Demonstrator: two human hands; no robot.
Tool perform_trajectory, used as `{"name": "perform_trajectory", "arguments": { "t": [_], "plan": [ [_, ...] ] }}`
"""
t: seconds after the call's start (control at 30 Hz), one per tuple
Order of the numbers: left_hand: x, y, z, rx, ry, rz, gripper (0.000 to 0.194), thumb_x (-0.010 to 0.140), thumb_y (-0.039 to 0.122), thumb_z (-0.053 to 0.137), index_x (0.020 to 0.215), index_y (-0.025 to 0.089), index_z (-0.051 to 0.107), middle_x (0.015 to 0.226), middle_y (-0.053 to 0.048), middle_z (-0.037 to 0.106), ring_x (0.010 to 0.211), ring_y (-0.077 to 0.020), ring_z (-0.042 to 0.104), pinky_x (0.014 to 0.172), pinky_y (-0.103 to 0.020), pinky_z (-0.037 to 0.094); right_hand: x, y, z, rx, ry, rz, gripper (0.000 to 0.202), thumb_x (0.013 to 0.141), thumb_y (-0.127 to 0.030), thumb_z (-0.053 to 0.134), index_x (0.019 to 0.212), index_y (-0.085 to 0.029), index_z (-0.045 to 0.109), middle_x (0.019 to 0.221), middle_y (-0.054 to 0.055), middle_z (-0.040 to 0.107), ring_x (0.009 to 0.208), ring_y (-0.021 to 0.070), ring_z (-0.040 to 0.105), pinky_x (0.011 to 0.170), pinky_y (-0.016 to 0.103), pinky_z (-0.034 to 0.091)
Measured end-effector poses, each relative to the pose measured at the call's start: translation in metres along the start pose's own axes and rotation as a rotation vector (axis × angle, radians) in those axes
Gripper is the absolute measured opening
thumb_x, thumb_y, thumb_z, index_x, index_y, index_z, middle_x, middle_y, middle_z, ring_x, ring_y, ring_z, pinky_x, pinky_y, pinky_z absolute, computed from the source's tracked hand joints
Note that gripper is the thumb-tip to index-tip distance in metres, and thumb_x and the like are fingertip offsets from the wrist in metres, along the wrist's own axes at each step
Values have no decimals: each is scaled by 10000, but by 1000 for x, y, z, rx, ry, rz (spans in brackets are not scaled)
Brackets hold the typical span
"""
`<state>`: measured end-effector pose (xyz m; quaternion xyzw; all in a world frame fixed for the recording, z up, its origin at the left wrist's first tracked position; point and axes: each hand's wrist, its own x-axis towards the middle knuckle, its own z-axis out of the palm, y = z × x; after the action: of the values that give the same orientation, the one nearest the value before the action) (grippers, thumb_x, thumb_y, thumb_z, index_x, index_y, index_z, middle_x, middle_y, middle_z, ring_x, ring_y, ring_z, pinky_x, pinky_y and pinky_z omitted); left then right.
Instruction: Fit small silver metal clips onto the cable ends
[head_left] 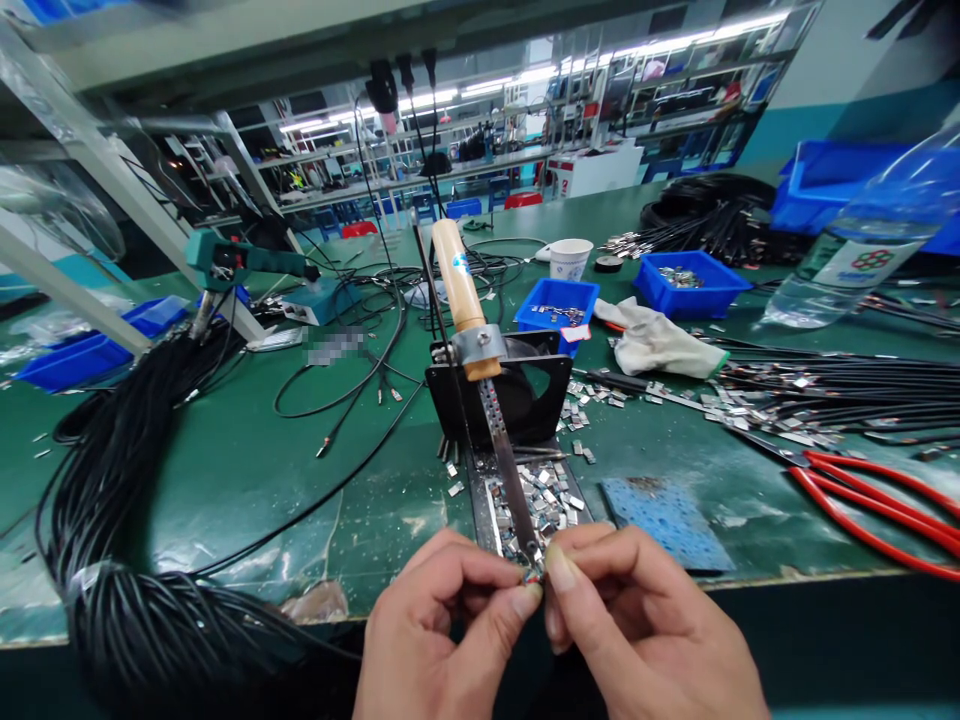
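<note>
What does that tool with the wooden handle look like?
The soldering iron has a pale wooden handle with a small blue mark, a grey metal clamp under it, and a long perforated metal shaft ending in a dark tip. It is fixed on a black stand, tilted, handle up and away, tip pointing down toward the person. The left hand and right hand pinch a tiny part at the tip, above a tray of metal bits.
</note>
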<state>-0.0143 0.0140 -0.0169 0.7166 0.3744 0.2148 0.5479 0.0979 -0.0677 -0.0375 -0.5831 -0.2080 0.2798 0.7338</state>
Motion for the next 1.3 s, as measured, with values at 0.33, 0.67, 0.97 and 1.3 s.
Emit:
{"name": "perform_trajectory", "arguments": {
  "t": [0.33, 0.67, 0.97, 1.3],
  "plan": [
    [0, 6, 6, -45, 60, -11, 196, 877, 358, 715, 784, 191, 762, 775, -35, 610, 708, -129, 574, 643, -202, 444, 5, 3, -6, -38, -107, -76, 208, 912, -322, 713, 755, -203, 646, 750, -8, 617, 561, 62, 604, 552, 131, 531],
    [-1, 16, 13, -146, 179, -79, 176, 804, 358, 752, 717, 205, 755, 736, -14, 597, 676, -125, 538, 645, -227, 405, 10, 10, -17, -89, -171, -141, 144, 945, -269, 675, 819, -201, 659, 799, 7, 633, 566, 76, 635, 545, 147, 557],
    [-2, 15, 14, -126, 184, -49, 152, 808, 331, 744, 716, 210, 752, 740, -8, 608, 684, -125, 559, 644, -221, 412, 3, 2, -6, -10, -32, -44, 215, 911, -334, 719, 757, -204, 646, 765, -21, 613, 553, 38, 589, 557, 109, 515],
    [1, 3, 4, 13, 69, 95, 174, 897, 325, 696, 789, 200, 751, 771, -23, 632, 694, -116, 606, 624, -183, 473, 3, 1, -2, -9, -36, -45, 216, 898, -343, 727, 749, -205, 653, 772, -21, 620, 545, 36, 595, 548, 103, 514]
  ]
}}
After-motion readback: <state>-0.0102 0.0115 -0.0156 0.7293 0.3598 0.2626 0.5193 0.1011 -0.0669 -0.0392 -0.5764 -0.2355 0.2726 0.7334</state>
